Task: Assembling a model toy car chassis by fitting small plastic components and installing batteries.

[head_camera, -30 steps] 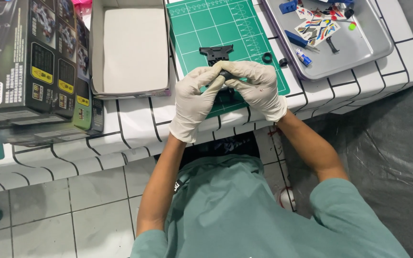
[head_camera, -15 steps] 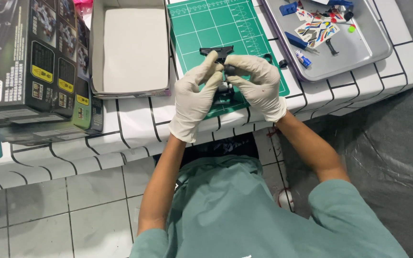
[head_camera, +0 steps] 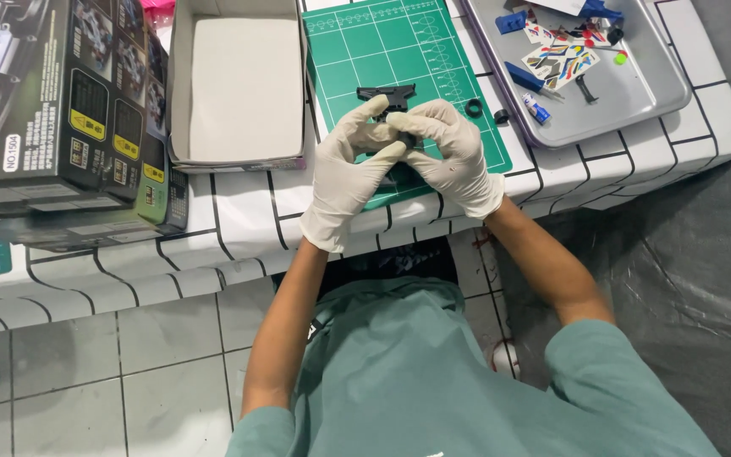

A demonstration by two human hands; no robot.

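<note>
I'm at a hobby bench set up for model kit building, likely at home. A green cutting mat (head_camera: 399,76) lies in the upper centre on a white cloth with black grid lines (head_camera: 239,228). At upper right a grey metal tray (head_camera: 636,93) holds small parts and a sticker sheet (head_camera: 562,61). Printed kit boxes (head_camera: 52,110) stack at upper left beside an open cardboard lid (head_camera: 239,85). Pale floor tiles (head_camera: 112,355) show below.

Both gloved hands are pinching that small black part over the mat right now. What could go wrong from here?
1. The small black plastic part is gripped only at the fingertips of the left hand and right hand; it could slip out.
2. The small black ring lies loose on the green cutting mat beside the right hand and might get knocked away.
3. The hands work near the table edge; a dropped piece may reach the floor.
</note>
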